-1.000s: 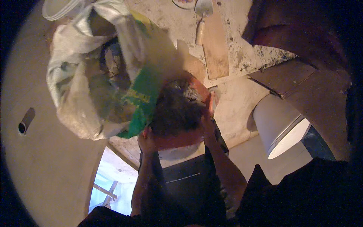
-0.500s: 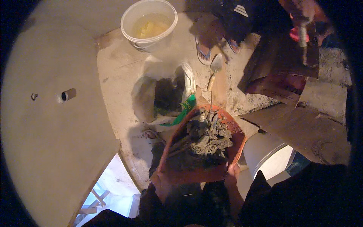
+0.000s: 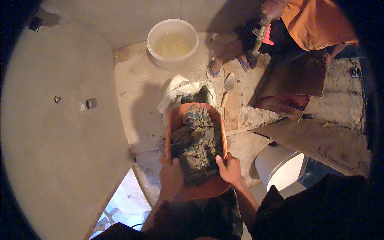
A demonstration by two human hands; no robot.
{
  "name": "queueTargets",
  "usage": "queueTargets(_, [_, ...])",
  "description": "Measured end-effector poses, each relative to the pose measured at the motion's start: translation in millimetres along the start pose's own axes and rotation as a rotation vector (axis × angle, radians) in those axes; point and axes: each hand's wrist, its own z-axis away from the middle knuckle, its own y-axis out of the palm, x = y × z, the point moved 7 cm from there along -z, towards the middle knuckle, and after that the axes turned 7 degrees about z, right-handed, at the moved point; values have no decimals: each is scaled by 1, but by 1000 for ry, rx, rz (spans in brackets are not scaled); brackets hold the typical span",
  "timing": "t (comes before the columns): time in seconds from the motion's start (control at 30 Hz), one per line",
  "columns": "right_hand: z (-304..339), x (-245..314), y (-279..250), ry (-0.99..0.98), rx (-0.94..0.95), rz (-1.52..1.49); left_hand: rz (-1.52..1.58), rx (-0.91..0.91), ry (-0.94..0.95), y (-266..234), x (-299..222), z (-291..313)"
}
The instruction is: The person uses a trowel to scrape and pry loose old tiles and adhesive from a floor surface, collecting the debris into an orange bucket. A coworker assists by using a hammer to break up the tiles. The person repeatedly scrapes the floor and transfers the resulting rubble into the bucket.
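Observation:
An orange plastic tub (image 3: pixel 204 191) with broken grey rubble (image 3: pixel 198 146) in it is held in front of me, tipped away. My left hand (image 3: pixel 171 178) grips its left side, with the thumb over the edge. My right hand (image 3: pixel 230 170) is closed round the right rim. Just past the tub's far end stands a white sack (image 3: pixel 173 94) with its mouth open and dark inside; the tub hides its lower part.
A trowel (image 3: pixel 229 82) lies on a board right of the sack. Behind is a white bucket (image 3: pixel 152 56) of cloudy liquid. A co-worker in sandals stands at the back right, a hand (image 3: pixel 274 9) near a red-handled tool (image 3: pixel 268 35). Cardboard (image 3: pixel 296 80) and a toilet (image 3: pixel 276 162) are at right.
The tub has swung left and turned straighter, its far end now at the sack's mouth. Both hands moved up with it. The sack stands more upright, and the co-worker's hand has shifted left.

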Motion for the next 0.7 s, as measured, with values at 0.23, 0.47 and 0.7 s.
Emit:
queueTargets(0.23, [-31,29,4,-11,78,114,-156,269,8,0,-35,-34])
queueTargets(0.47, [-83,30,-4,0,208,228,-120,369,146,28,-49,-92])
queueTargets(0.7, [-145,38,-1,-7,375,311,-174,485,35,50,-45,-150])
